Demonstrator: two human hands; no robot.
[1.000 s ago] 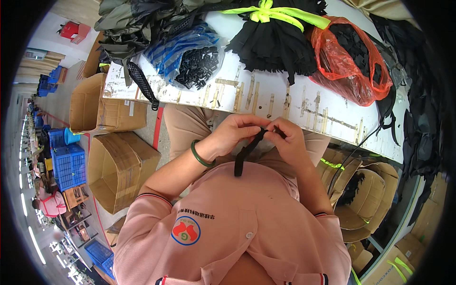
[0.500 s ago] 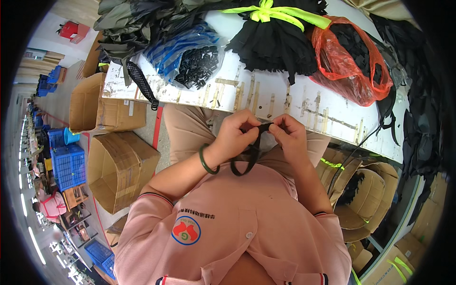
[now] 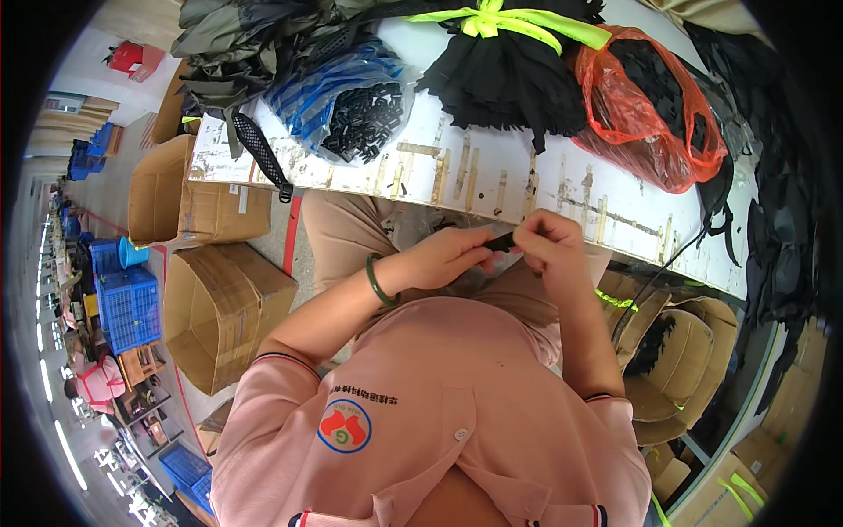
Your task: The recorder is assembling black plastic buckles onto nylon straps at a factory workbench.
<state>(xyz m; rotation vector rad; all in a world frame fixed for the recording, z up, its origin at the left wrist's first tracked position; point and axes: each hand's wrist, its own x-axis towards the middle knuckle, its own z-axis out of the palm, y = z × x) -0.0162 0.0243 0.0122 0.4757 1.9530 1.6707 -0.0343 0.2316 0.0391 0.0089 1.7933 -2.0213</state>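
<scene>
My left hand, with a green bangle on the wrist, pinches a short black strap over my lap. At the strap's other end my right hand grips it between bent fingers, slightly blurred. Both hands are just off the near edge of the white table. Most of the strap is hidden by my fingers. On the table beyond lie a clear and blue plastic bag of small black plastic pieces, a bundle of black strips tied with a neon yellow band, and a red plastic bag holding black pieces.
Dark fabric is heaped at the table's far left, and a black mesh strap hangs over its edge. Cardboard boxes stand at my left; more boxes stand at my right. Blue crates are farther left.
My left hand has flattened and shifted slightly down, and my right hand has turned and moved a little right. The hanging loop of black strap is no longer visible below the hands.
</scene>
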